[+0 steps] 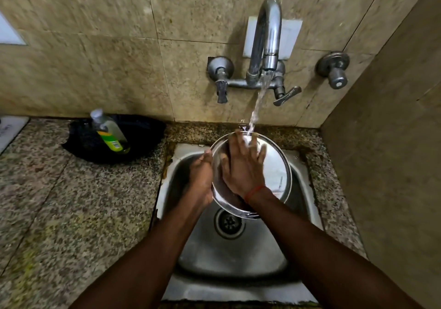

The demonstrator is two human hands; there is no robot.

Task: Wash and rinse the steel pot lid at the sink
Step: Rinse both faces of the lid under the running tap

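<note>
Item: round steel pot lid (274, 165), shiny, rimmed. It was held tilted above the basin, between both hands. The left hand (201, 177) gripped its left rim, fingers curled behind the edge. The right hand (241, 165) lay flat on its face with fingers spread and straight; a red thread (254, 191) circled that wrist.

Water stream (259, 101): fell from the curved chrome wall tap (267, 34) beyond the hands and struck the right fingertips and the lid's far edge.

Small stainless steel sink (229, 256): lay under the hands, with a round slotted drain (229, 222) just nearer than the lid.

Clear plastic bottle (109, 132): stood leaning, well left of the left hand. It was partly filled with yellow-green liquid and sat in a black item (143, 136), possibly a cloth or a shallow tray.

Speckled granite counter (71, 213): surrounded the sink.
</note>
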